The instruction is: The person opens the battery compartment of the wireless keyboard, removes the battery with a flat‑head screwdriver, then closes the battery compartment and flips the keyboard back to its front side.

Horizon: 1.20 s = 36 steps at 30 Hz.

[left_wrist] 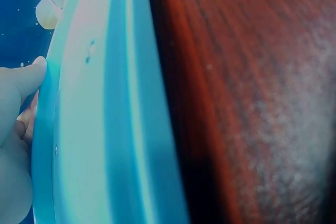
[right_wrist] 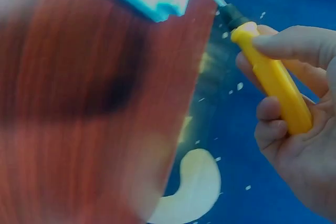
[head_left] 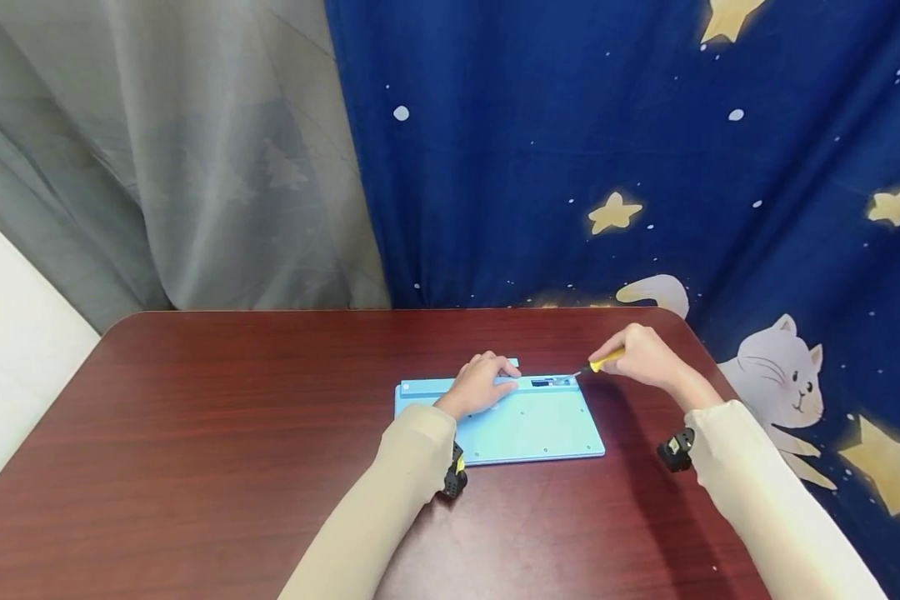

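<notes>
A light-blue keyboard [head_left: 528, 429] lies underside up on the table, with an uncovered slot [head_left: 553, 382] in the raised strip along its back edge. My left hand [head_left: 480, 385] grips that strip near its middle, thumb on the near side and fingers over the back. In the left wrist view the thumb [left_wrist: 31, 77] lies against the blue edge. Beyond the strip, partly hidden by the left fingers, is a small light-blue piece [head_left: 513, 362]. My right hand [head_left: 640, 354] holds a screwdriver [right_wrist: 278, 85] by its yellow handle, its metal tip right at the slot's right end.
The dark red wooden table [head_left: 232, 450] extends far to the left of the keyboard. Its right edge runs close beside the right forearm. Behind it hang a grey curtain [head_left: 217, 167] and a blue star-patterned curtain [head_left: 510, 167].
</notes>
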### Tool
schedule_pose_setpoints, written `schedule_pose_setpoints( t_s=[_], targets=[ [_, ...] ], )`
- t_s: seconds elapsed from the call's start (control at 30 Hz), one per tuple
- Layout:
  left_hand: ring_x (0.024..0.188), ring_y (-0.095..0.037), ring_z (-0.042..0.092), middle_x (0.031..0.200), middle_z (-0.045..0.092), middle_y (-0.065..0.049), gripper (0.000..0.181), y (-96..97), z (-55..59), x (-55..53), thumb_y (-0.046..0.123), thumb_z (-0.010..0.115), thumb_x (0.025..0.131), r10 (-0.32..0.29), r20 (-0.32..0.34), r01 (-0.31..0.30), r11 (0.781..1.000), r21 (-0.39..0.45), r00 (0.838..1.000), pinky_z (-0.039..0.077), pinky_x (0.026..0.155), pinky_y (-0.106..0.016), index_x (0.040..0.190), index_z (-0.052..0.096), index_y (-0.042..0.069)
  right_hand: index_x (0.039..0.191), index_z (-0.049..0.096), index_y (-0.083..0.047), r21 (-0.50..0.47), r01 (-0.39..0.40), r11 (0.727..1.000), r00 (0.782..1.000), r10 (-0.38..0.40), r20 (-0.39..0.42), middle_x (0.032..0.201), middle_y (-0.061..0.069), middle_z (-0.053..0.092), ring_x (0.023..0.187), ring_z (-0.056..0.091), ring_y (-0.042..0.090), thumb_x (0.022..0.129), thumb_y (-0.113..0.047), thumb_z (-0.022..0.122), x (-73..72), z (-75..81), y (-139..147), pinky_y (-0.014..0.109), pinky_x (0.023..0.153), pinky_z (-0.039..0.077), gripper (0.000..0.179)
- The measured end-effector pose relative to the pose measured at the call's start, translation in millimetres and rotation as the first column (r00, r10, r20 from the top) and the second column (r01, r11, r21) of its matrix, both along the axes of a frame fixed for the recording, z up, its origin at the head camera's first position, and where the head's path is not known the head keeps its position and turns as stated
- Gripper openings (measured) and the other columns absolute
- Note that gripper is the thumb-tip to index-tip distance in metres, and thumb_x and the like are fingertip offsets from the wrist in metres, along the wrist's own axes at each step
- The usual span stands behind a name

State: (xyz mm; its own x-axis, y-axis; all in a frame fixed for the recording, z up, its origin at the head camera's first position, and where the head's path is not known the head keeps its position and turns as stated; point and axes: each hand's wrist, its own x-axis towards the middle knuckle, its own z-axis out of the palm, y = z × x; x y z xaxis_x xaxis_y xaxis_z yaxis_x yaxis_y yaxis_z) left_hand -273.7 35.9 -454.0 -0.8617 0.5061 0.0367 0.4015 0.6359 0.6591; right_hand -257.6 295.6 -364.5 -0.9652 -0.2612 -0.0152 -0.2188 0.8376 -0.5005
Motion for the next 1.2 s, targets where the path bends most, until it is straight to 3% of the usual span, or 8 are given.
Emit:
schedule_pose_setpoints(
  t_s=[0.1,0.23,0.53,1.2],
  targets=[
    [0.1,-0.012,0.047,0.104,0.055,0.004,0.023,0.5,-0.1,0.8,0.027,0.06,0.09,0.004,0.002,-0.004,1.0,-0.004,1.0,0.036,0.086,-0.032,0.111,0.064,0.019,0.091,0.074,-0.005,-0.074,0.026,0.997,0.999,-0.023,0.047,0.088,0.008,0.069,0.08,0.059,0.021,0.076,-0.001,0.066,4.0,-10.1,3.5,0.031,0.067,0.048,0.017],
    [0.1,-0.012,0.046,0.104,0.055,0.004,0.023,3.0,0.5,3.5,0.027,0.059,0.09,-0.005,0.003,0.005,1.0,-0.005,1.0,0.036,0.086,-0.031,0.112,0.063,0.019,0.093,0.073,-0.006,-0.102,0.034,0.994,0.998,-0.029,0.049,0.091,0.009,0.068,0.081,0.059,0.022,0.077,-0.003,0.068,7.2,-15.0,2.7,0.031,0.068,0.048,0.018],
    [0.102,-0.013,0.046,0.106,0.055,0.003,0.024,1.8,2.6,5.6,0.027,0.059,0.09,0.004,0.006,-0.004,1.0,-0.009,1.0,0.036,0.087,-0.031,0.112,0.063,0.019,0.086,0.074,-0.005,0.05,-0.014,0.999,0.998,0.017,-0.057,0.086,0.008,0.067,0.073,0.056,0.021,0.074,0.002,0.064,11.5,8.1,-5.2,0.032,0.061,0.044,0.017],
    [0.101,-0.012,0.046,0.105,0.055,0.003,0.024,-3.1,3.8,2.8,0.027,0.059,0.09,0.003,0.004,-0.003,1.0,-0.01,1.0,0.036,0.086,-0.03,0.112,0.063,0.019,0.083,0.073,-0.004,0.213,-0.093,0.973,0.993,0.105,-0.047,0.086,0.009,0.067,0.063,0.049,0.017,0.073,0.002,0.063,4.9,21.9,-20.4,0.029,0.052,0.037,0.016]
  ],
)
